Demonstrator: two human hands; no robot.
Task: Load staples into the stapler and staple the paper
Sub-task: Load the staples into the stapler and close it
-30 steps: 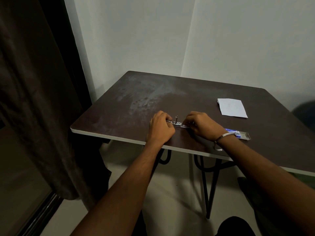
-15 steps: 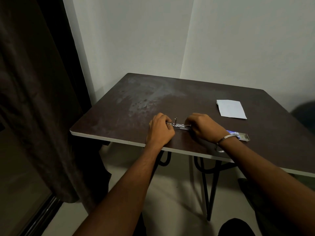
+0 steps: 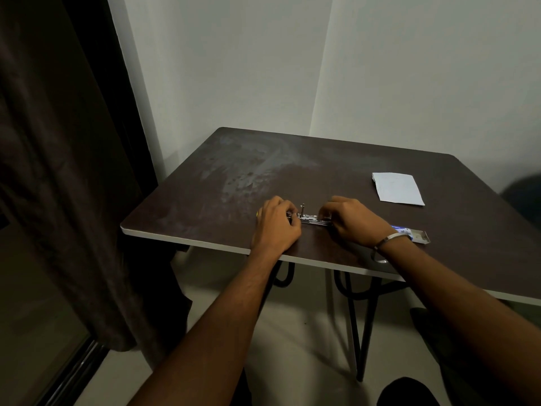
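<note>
Table point(image 3: 336, 159) (stapler point(image 3: 311, 219), paper point(image 3: 398, 188), box point(image 3: 417, 235))

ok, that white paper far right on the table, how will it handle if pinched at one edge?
The paper lies flat and thin on the table, so probably light and floppy, drooping when lifted. It may slide on the smooth top before lifting. Whether it is one sheet or several is unclear.

Stapler point(image 3: 311, 218) shiny metal; table point(image 3: 322, 159) dark matt, scuffed; paper point(image 3: 398, 188) white matt.
</note>
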